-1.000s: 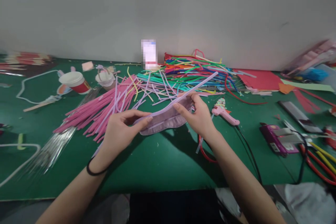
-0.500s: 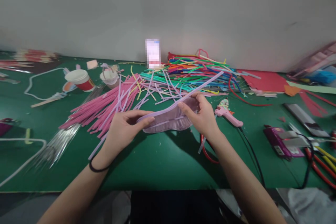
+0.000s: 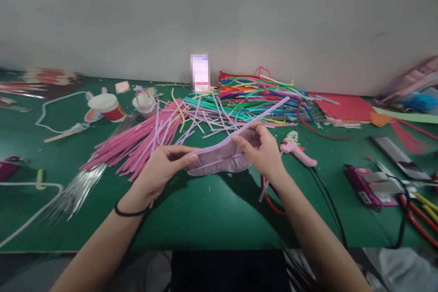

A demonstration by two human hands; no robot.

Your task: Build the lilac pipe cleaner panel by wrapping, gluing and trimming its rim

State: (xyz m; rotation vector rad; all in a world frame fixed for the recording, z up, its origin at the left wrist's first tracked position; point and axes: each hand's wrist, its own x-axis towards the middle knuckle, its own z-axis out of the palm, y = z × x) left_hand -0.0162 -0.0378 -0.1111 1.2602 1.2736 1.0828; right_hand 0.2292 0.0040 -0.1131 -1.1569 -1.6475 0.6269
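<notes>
Between my two hands is a lilac, see-through, wavy-edged piece (image 3: 222,162) that looks like thin film, held above the table. A lilac pipe cleaner (image 3: 268,113) runs along its upper edge and sticks out up to the right past my fingers. My left hand (image 3: 164,164) pinches the left end of both, thumb on top. My right hand (image 3: 262,150) pinches the edge nearer the right end, its thumb pressed on the pipe cleaner. A short lilac end shows below my left wrist. The fingertips behind the piece are hidden.
Pink pipe cleaners (image 3: 137,141) and a multicoloured heap (image 3: 260,91) lie behind my hands. On the right are a pink glue gun (image 3: 299,153) with a black cord, a purple box-like device (image 3: 367,185) and red-handled pliers (image 3: 420,219). Paper cup (image 3: 107,108) stands left; phone (image 3: 200,73) at the wall.
The lilac end below my left hand has swung in towards my wrist. My left thumb has shifted slightly, and the pipe cleaner's right end sits a little lower. Both hands keep their pinch.
</notes>
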